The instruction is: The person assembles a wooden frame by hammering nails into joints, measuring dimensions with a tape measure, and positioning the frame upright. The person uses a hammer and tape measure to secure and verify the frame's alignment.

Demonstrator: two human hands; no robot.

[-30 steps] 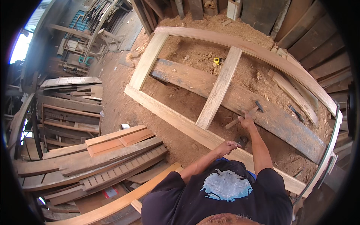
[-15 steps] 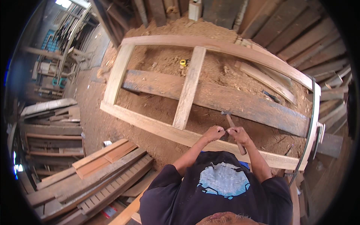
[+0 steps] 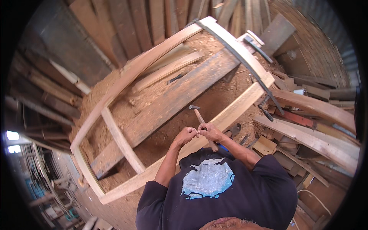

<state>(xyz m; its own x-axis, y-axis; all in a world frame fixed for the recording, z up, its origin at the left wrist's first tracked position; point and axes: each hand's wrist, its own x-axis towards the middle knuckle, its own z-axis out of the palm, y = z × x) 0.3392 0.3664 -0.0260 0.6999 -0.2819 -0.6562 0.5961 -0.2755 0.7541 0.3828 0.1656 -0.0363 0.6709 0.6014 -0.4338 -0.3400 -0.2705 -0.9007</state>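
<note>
My two hands meet in front of my chest, above the near rail of a pale wooden frame (image 3: 238, 108). My right hand (image 3: 211, 132) is closed round the handle of a hammer (image 3: 197, 115); the hammer's metal head points away from me. The fingertips of my left hand (image 3: 186, 136) are pinched together and come up against the right fingertips. Whatever lies between them is too small to make out. A crosspiece (image 3: 122, 140) joins the frame's long rails, and a long dark bar clamp (image 3: 251, 71) stretches across its right end.
Inside the frame, a thick dark plank (image 3: 165, 111) runs lengthwise beneath it. A loose pale board (image 3: 168, 71) and a small dark tool (image 3: 174, 79) lie among wood shavings. Boards lean at the back, and stacked timber (image 3: 306, 136) lies to the right.
My view has swung to the right, so the clamped end now shows more fully and the yellow tape measure is out of sight. My hands stay together, the hammer still in the right.
</note>
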